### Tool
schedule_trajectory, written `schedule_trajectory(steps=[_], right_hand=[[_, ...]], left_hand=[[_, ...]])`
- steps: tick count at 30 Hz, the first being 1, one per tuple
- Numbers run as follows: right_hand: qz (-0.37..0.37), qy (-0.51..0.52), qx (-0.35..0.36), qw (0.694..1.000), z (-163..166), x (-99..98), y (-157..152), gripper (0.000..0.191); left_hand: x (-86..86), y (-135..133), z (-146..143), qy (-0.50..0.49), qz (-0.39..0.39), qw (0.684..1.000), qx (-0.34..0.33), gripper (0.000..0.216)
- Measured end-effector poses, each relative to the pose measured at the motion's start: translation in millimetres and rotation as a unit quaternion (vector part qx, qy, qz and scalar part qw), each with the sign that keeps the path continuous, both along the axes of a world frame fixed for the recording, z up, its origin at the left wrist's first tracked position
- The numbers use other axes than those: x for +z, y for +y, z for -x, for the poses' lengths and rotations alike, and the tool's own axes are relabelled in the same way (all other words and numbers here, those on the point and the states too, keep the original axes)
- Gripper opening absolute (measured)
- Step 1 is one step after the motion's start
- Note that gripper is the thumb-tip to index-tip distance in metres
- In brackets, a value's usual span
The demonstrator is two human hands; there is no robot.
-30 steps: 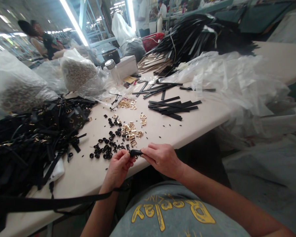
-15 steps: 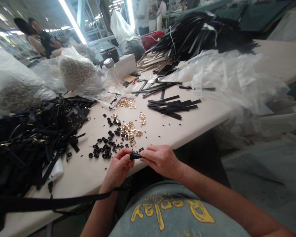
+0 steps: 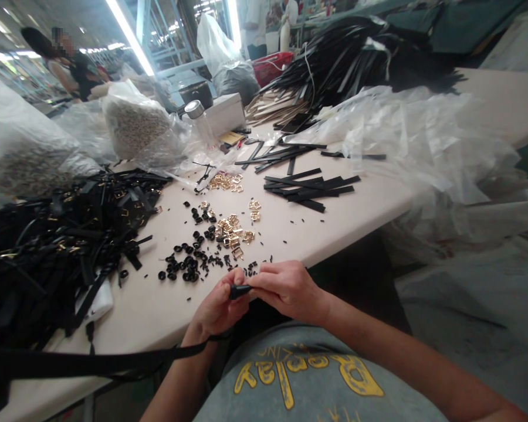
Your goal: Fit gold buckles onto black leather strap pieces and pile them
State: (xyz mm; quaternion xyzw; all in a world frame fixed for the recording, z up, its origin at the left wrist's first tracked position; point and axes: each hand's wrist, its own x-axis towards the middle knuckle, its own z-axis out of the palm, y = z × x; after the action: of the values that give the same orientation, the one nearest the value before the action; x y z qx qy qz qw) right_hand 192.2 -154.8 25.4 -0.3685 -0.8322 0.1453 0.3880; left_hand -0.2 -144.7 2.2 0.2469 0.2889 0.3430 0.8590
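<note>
A black strap (image 3: 239, 291) is pinched between my two hands just above the table's near edge. My left hand (image 3: 220, 305) is closed round its left part, thumb and fingers pressed together. At its right end my right hand (image 3: 288, 286) grips with bent fingers, and their tips are partly hidden. A long black band (image 3: 158, 353) passes across my left wrist from the left; whether it joins the held piece I cannot tell. Just beyond my hands lie black loops (image 3: 189, 266), tiny black bits (image 3: 250, 269) and gold buckles (image 3: 231, 231).
A heap of black straps with buckles (image 3: 70, 234) covers the table's left side. Loose black strips (image 3: 312, 189) lie right of centre. Farther back are filled plastic bags (image 3: 136, 126), a lidded jar (image 3: 196, 111), a large strip bundle (image 3: 347, 58) and crumpled plastic sheeting (image 3: 431, 135).
Both hands have come slightly lower with the strap. My left hand has turned, and its fingers now curl beneath the strap, whose left end has tipped down.
</note>
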Motion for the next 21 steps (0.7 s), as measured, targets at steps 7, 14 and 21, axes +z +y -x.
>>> schedule_trajectory(steps=[7,14,21], right_hand=[[-0.016,-0.089,-0.072,0.993,-2.1,-2.7,1.5,0.028],[-0.051,-0.135,-0.038,0.989,3.0,-7.0,0.8,0.029],[-0.025,-0.148,-0.034,0.988,2.4,-3.3,2.6,0.021]], left_hand=[[0.3,5.8,2.0,0.178,-0.047,0.97,0.156,0.036],[2.1,-3.0,2.5,0.24,-0.1,0.958,0.117,0.027],[-5.1,-2.4,0.0,0.198,-0.07,0.97,0.123,0.026]])
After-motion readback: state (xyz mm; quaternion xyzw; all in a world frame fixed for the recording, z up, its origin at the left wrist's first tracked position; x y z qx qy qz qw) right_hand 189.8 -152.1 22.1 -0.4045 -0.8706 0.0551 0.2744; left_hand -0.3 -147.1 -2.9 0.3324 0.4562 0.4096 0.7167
